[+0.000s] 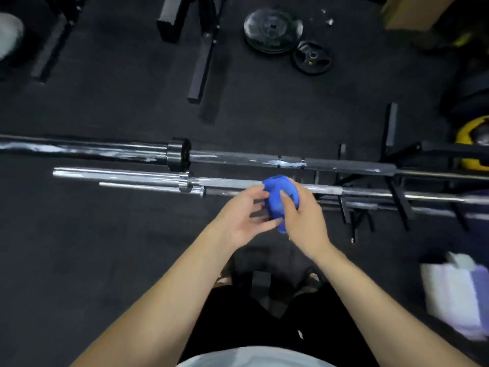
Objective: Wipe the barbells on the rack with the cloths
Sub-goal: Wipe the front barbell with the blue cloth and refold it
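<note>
A bunched blue cloth point(276, 200) is held between both hands just in front of the barbells. My right hand point(304, 221) wraps around its right side; my left hand point(243, 218) pinches its left and lower edge. Three barbells lie across a low black rack point(394, 197): a dark one with a black collar point(119, 152) farthest, a chrome one point(119, 174) in the middle, and a thinner chrome bar point(148, 187) nearest. The cloth hangs over the chrome bars' middle stretch; whether it touches them cannot be told.
Black weight plates point(274, 30) lie on the dark rubber floor beyond the bars, next to a smaller plate point(312, 58). A black bench frame point(203, 49) stands at the back. A yellow plate point(473, 144) sits far right. White cloth or bag point(457, 292) lies at right.
</note>
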